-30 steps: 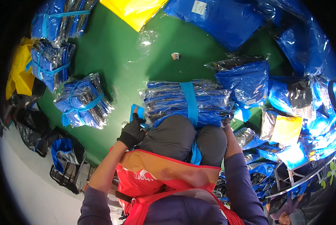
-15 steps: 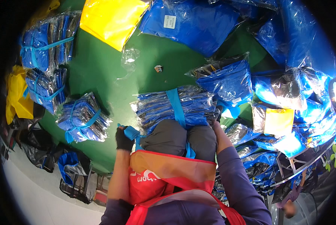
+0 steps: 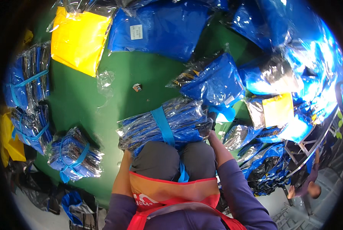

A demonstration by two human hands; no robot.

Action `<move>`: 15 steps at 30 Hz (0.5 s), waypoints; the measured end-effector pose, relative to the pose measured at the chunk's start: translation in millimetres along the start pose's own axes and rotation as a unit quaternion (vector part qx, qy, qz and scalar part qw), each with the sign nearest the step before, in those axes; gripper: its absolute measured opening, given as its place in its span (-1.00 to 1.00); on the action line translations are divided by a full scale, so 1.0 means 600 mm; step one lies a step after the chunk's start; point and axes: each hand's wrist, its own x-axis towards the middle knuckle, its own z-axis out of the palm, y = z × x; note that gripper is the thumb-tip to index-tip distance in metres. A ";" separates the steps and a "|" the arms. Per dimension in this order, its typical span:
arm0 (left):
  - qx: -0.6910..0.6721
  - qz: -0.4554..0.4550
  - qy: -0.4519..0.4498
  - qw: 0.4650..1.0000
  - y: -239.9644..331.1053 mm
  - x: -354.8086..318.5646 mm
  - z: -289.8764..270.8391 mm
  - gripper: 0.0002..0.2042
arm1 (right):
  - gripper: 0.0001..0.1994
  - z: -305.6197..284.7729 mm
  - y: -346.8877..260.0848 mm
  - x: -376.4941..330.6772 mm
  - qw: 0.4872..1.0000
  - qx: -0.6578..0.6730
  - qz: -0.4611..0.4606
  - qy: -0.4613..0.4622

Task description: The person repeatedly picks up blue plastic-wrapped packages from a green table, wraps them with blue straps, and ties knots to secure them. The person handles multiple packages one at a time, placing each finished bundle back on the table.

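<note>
Bundle of bagged blue garments, strapped with blue band, rests against knees on green floor. Both hands hidden beneath it; grip cannot tell. Likely lifting step; next needs firm hold underneath.

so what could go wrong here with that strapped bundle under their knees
1. The stack of bagged blue items is held by one blue strap near its middle; the slippery plastic bags could fan out at the ends.
2. Both hands sit low at the bundle's sides, the left hand and right hand mostly hidden, so the grip may be poor.
3. A loose clear bag on the green floor nearby could cause a slip.
</note>
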 end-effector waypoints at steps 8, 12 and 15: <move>0.126 0.070 -0.107 0.984 0.029 0.024 -0.003 -0.62 | -0.81 0.057 -0.065 0.021 0.965 -0.170 -0.194 -0.043; 0.221 0.130 -0.169 0.952 0.053 0.059 0.052 -0.62 | -0.83 0.074 -0.093 0.001 0.912 -0.241 -0.326 -0.060; 0.296 0.181 -0.215 0.913 0.078 0.065 0.087 -0.62 | -0.84 0.089 -0.118 -0.051 0.842 -0.290 -0.451 -0.060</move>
